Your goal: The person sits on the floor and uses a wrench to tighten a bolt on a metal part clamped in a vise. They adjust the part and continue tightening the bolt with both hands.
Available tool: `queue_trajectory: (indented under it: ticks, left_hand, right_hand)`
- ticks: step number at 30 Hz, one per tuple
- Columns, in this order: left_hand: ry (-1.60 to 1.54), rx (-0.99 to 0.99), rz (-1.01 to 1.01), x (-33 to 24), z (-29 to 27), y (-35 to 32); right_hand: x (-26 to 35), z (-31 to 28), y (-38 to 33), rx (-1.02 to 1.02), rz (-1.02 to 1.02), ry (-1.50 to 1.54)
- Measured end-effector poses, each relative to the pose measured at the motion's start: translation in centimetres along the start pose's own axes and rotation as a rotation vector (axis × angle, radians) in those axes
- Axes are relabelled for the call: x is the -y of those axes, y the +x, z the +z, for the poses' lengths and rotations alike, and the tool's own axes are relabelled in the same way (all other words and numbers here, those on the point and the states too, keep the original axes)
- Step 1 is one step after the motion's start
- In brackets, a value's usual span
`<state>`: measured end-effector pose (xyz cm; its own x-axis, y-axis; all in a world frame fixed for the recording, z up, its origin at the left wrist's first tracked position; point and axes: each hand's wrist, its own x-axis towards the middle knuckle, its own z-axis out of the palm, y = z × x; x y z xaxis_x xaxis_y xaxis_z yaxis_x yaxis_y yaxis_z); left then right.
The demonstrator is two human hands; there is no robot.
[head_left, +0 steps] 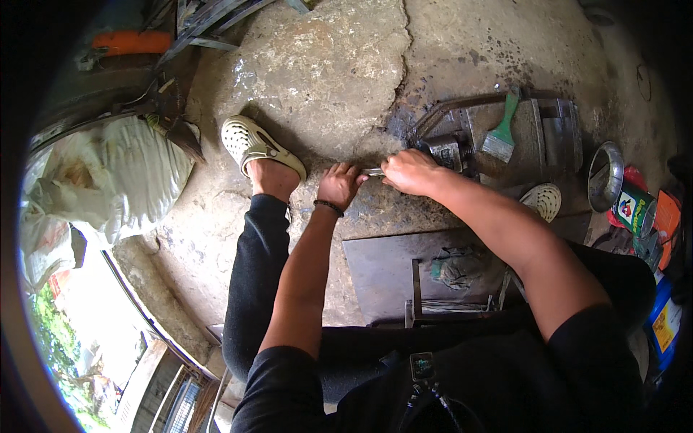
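Note:
Low over the concrete floor [317, 79], my left hand [339, 185] and my right hand [409, 172] are close together, with a short shiny metal piece [373, 172] spanning the gap between them. Curled fingers of the left hand pinch one end. My right hand is closed round the other end, hiding much of it, so its exact kind does not show. Just beyond the right hand lies a dark, greasy metal fixture like a machine vise [538, 133]. A paintbrush [505, 130] with a green handle rests on top of it.
A flat metal plate [375, 270] with a crumpled rag [462, 268] lies before me. My clog-shod foot [260, 149] is left of the hands. At right are a metal bowl [606, 177] and a green can [635, 209]. White sacks [123, 177] stand at left.

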<state>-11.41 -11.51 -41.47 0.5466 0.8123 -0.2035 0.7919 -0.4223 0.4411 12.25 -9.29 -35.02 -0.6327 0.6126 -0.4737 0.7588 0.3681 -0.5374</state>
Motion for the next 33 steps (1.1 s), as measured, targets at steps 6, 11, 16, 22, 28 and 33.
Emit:
queue_trajectory:
  ticks: [6, 11, 16, 22, 28, 33]
  left_hand:
    - [-0.293, 0.100, -0.350, -3.6, 1.3, -3.3]
    - [-0.342, 0.262, -0.511, -7.9, -0.4, -5.4]
    - [-0.392, 0.272, -0.527, -9.1, -2.9, -5.2]
    - [-0.651, 0.525, -0.480, -4.3, -4.5, -3.1]
    - [-0.785, 0.609, -0.585, -1.5, -1.4, -2.4]
    - [-0.792, 0.356, -0.490, -1.0, 1.5, -2.5]
  right_hand:
    - [-1.3, -2.2, 2.1, 0.338, -0.113, 0.123]
    - [-3.2, -1.8, 5.3, 0.862, 0.150, 0.678]
    - [-4.0, -1.6, 4.7, 0.614, -0.055, 0.469]
    - [0.9, -1.7, -0.5, -0.108, 0.199, 0.383]
    - [2.8, 1.4, -3.0, -0.147, 0.069, 0.028]
    - [0.7, 2.9, 0.5, -0.259, 0.147, 0.091]
